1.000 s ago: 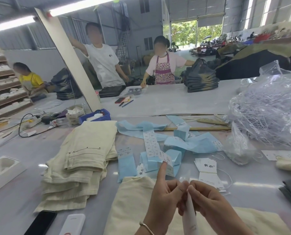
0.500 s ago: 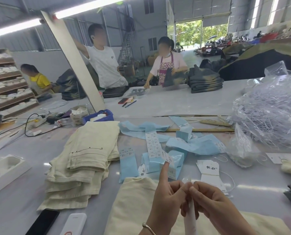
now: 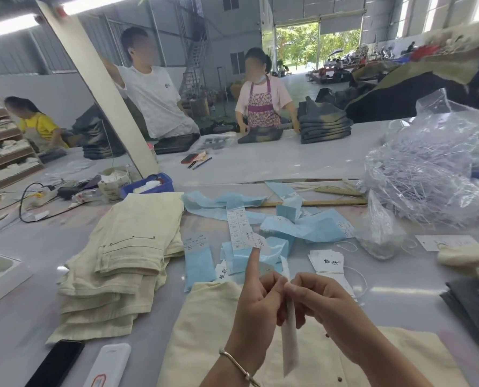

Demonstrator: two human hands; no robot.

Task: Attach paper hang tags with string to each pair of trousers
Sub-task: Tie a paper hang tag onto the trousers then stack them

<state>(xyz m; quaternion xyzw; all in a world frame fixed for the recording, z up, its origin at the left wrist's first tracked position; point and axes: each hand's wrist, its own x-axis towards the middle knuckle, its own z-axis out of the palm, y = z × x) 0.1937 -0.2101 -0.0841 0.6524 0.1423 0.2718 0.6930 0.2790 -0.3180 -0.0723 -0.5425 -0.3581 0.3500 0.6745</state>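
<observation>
Both hands pinch tag (image 3: 290,339) top: left hand (image 3: 256,300) forefinger raised, right hand (image 3: 326,308) fingers curled. Tag hangs below grip, over trousers (image 3: 205,331).

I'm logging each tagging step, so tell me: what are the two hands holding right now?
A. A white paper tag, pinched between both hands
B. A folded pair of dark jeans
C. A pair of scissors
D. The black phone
A: the left hand and right hand meet above the cream trousers, both pinching a narrow white paper tag that hangs down between them.
</observation>
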